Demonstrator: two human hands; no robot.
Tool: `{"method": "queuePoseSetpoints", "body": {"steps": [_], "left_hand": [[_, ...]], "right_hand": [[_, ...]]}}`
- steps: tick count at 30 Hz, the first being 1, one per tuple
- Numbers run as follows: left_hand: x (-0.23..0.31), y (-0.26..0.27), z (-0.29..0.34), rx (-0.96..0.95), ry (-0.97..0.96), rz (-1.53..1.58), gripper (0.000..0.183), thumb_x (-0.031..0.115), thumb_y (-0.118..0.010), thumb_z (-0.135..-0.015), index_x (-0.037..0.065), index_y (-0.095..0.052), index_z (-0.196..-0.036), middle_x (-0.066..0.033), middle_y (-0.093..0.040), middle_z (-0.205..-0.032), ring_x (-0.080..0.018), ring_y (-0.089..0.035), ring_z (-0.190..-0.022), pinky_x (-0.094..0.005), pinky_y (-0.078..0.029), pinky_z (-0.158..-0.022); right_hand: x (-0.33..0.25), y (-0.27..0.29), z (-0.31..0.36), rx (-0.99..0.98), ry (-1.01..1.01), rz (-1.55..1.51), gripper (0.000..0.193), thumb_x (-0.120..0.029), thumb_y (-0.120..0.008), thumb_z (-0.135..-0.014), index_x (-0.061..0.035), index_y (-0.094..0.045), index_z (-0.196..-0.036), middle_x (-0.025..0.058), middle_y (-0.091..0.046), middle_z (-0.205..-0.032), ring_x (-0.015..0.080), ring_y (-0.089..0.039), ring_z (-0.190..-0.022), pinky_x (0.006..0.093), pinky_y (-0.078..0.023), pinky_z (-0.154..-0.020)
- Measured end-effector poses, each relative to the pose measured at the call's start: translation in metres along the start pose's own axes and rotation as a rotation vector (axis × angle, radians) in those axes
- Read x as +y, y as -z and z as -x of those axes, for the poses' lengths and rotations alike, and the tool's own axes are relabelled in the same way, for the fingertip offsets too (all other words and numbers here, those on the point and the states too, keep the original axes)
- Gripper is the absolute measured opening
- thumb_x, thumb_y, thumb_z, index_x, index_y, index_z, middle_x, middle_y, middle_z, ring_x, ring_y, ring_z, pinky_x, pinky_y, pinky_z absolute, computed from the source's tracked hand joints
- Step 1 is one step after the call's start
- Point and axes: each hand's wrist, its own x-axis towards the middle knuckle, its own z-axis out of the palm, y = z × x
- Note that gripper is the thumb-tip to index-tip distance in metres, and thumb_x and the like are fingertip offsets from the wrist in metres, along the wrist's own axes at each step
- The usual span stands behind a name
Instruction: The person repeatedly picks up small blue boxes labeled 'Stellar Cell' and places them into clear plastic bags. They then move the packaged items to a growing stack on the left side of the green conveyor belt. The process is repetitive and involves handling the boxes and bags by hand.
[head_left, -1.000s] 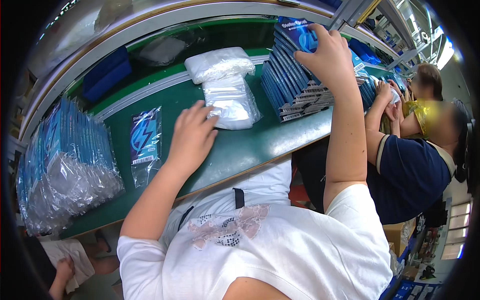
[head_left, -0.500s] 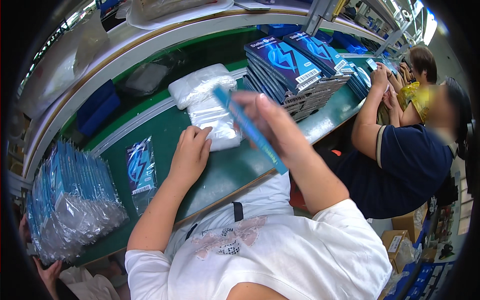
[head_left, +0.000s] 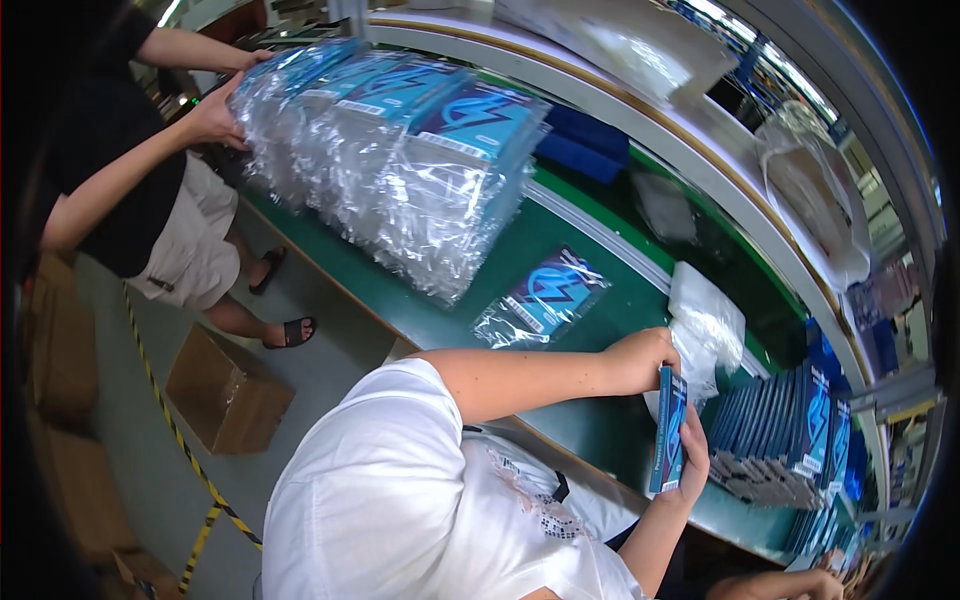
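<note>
My right hand (head_left: 692,465) grips a slim blue box (head_left: 672,430), held upright with its narrow side and part of its front showing. Close by the box's top end is my left hand (head_left: 643,360), its fingers curled at the edge of a pile of clear plastic bags (head_left: 705,320). What those fingers pinch is hidden. To the left of the pile, one bagged blue box (head_left: 550,295) lies flat on the green table (head_left: 590,425). Several unbagged blue boxes (head_left: 770,425) are stacked beyond my right hand.
Many bagged boxes (head_left: 400,150) stand in a row at the left, where another person's hands (head_left: 215,115) hold the far end. A shelf edge (head_left: 720,140) runs above the table's back, with a blue bin (head_left: 580,140) below. An open carton (head_left: 225,390) sits on the floor.
My view has swung left, bringing the bagged row and the other person into sight. My right hand has carried the blue box in beside my left hand, which stays by the bags.
</note>
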Motion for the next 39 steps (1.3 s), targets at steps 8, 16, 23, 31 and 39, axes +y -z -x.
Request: {"method": "queuePoseSetpoints", "body": {"steps": [8, 16, 23, 31, 39], "left_hand": [[0.004, 0.013, -0.008, -0.117, 0.190, 0.226, 0.012, 0.002, -0.061, -0.071, -0.001, -0.067, -0.081, -0.0144, -0.066, -0.075, -0.0234, -0.065, -0.072, -0.0333, -0.050, -0.067], [0.019, 0.011, -0.004, -0.215, -0.066, 0.025, 0.023, -0.003, -0.055, -0.069, 0.000, -0.063, -0.090, -0.0176, -0.065, -0.083, -0.0306, -0.063, -0.075, -0.0377, -0.049, -0.066], [0.046, 0.006, 0.003, -0.087, 0.426, 0.512, 0.039, 0.021, -0.067, -0.084, -0.005, -0.053, -0.108, -0.0124, -0.064, -0.086, -0.0141, -0.062, -0.080, -0.0280, -0.048, -0.068], [0.061, 0.007, 0.005, 0.142, 0.579, 1.223, 0.030, 0.003, -0.050, -0.086, -0.007, -0.048, -0.114, -0.0138, -0.060, -0.102, -0.0179, -0.062, -0.089, -0.0309, -0.051, -0.078], [0.085, 0.019, 0.030, -0.420, 0.370, 0.903, 0.044, 0.035, -0.056, -0.093, -0.002, -0.051, -0.116, -0.0105, -0.058, -0.109, -0.0207, -0.060, -0.101, -0.0330, -0.050, -0.087]], "right_hand": [[-0.010, 0.010, 0.006, 0.029, 0.025, 0.203, 0.052, -0.002, -0.059, -0.082, 0.0121, -0.039, -0.127, 0.0189, -0.061, -0.108, 0.0215, -0.065, -0.090, 0.0321, -0.054, -0.081], [0.003, 0.018, 0.005, 0.331, 0.201, 0.271, 0.021, -0.007, -0.059, -0.087, 0.0048, -0.055, -0.104, 0.0113, -0.063, -0.094, 0.0153, -0.062, -0.079, 0.0273, -0.052, -0.073], [0.010, -0.020, 0.013, 0.519, 0.451, 0.214, 0.016, -0.015, -0.059, -0.091, 0.0010, -0.059, -0.092, 0.0067, -0.062, -0.088, 0.0120, -0.060, -0.077, 0.0256, -0.049, -0.070], [-0.001, -0.035, 0.016, 0.179, 0.353, 0.690, 0.057, -0.003, -0.065, -0.080, 0.0047, -0.043, -0.131, 0.0097, -0.061, -0.093, 0.0108, -0.057, -0.067, 0.0225, -0.045, -0.050], [-0.025, -0.050, 0.017, 0.668, 1.075, 0.841, 0.032, 0.002, -0.051, -0.085, 0.0043, -0.054, -0.117, 0.0074, -0.057, -0.099, 0.0148, -0.055, -0.080, 0.0259, -0.045, -0.073]]}}
